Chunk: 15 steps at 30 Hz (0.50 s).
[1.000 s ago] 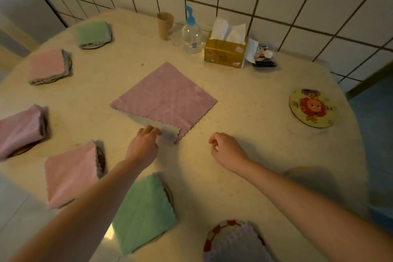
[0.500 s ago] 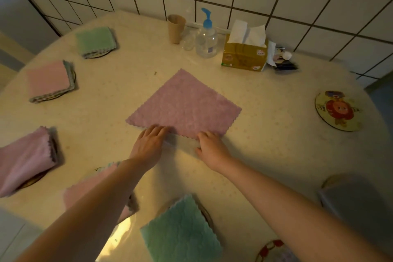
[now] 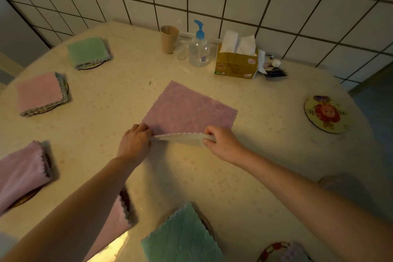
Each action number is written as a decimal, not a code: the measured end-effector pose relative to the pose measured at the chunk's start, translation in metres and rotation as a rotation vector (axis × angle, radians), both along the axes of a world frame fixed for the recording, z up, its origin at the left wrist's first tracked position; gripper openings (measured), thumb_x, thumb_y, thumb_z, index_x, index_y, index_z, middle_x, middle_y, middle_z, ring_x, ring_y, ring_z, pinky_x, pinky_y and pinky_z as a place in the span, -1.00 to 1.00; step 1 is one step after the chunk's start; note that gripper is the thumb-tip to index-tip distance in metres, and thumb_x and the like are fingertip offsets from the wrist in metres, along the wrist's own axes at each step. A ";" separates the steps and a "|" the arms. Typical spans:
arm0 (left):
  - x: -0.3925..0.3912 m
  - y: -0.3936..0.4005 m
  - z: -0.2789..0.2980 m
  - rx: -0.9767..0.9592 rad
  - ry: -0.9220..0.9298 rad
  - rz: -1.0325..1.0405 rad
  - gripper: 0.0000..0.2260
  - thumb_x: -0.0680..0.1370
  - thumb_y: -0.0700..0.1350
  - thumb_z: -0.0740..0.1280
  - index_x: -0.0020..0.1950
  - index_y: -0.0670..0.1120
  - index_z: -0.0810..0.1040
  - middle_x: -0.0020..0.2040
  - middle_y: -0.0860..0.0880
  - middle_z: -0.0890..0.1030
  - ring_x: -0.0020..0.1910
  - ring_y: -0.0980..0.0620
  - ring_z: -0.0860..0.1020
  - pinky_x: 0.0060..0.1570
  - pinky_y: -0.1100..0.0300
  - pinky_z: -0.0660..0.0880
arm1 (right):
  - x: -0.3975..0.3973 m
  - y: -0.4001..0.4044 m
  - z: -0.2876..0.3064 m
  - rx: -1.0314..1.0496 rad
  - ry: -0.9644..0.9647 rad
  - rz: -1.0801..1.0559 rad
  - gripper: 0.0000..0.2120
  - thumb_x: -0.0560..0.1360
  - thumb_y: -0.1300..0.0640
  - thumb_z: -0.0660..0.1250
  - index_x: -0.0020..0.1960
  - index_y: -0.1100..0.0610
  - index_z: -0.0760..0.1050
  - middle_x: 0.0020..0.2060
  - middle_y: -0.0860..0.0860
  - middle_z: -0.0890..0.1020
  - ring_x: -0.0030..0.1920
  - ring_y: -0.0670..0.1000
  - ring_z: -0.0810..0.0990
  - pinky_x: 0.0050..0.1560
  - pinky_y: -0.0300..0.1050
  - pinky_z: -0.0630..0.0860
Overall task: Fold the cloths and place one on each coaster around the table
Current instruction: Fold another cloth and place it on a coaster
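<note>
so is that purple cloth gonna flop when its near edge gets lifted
Probably floppy: the purple cloth bends where both hands pinch its near edge. Likely light, since fingertips alone raise it. It looks fuzzy, so it probably won't slip.

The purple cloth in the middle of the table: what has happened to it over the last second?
Both hands came to the near edge of the purple cloth. The left hand and right hand now pinch its two near corners and have lifted that edge, showing the pale underside. The cloth's far part stays flat on the table; the bare coaster on the right stays uncovered.
</note>
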<state>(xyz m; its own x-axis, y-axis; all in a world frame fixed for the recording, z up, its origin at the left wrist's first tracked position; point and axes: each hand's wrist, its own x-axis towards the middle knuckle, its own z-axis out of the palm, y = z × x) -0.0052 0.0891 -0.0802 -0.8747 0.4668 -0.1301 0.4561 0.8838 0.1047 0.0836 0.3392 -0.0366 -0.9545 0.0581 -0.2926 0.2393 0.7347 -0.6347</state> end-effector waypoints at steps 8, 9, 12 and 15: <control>0.001 0.056 0.063 0.484 -0.086 0.098 -0.78 0.55 -0.29 0.26 0.14 -0.20 0.61 0.11 -0.15 0.63 0.12 -0.16 0.55 0.05 0.14 0.40 | 0.015 0.070 0.065 -0.017 0.048 -0.210 -0.94 0.61 0.07 0.16 -0.02 0.04 0.34 -0.13 -0.01 0.54 -0.44 -0.03 0.66 -0.45 -0.04 0.52; 0.008 0.063 0.070 0.523 -0.092 0.104 -0.75 0.55 -0.29 0.25 0.19 -0.19 0.60 0.14 -0.15 0.62 0.14 -0.14 0.54 0.07 0.16 0.39 | 0.023 0.078 0.071 -0.057 0.071 -0.240 -0.93 0.61 0.08 0.15 -0.03 0.06 0.33 -0.12 0.00 0.54 -0.43 -0.04 0.67 -0.50 -0.08 0.48; 0.037 0.074 0.080 0.579 -0.108 0.048 -0.74 0.54 -0.31 0.27 0.20 -0.19 0.59 0.10 -0.14 0.64 0.09 -0.12 0.57 0.00 0.26 0.36 | 0.065 0.101 0.076 -0.085 0.155 -0.252 -0.93 0.57 0.11 0.23 -0.05 0.09 0.37 -0.13 0.01 0.58 -0.26 -0.04 0.67 -0.41 -0.01 0.59; 0.077 0.076 0.074 0.536 -0.164 -0.119 -0.77 0.50 -0.35 0.31 0.10 -0.15 0.63 0.03 -0.07 0.66 0.02 -0.06 0.59 -0.06 0.31 0.34 | 0.122 0.120 0.065 0.001 0.146 -0.211 -0.93 0.53 0.11 0.31 -0.10 0.02 0.42 -0.20 -0.05 0.59 -0.25 -0.04 0.60 -0.25 -0.07 0.55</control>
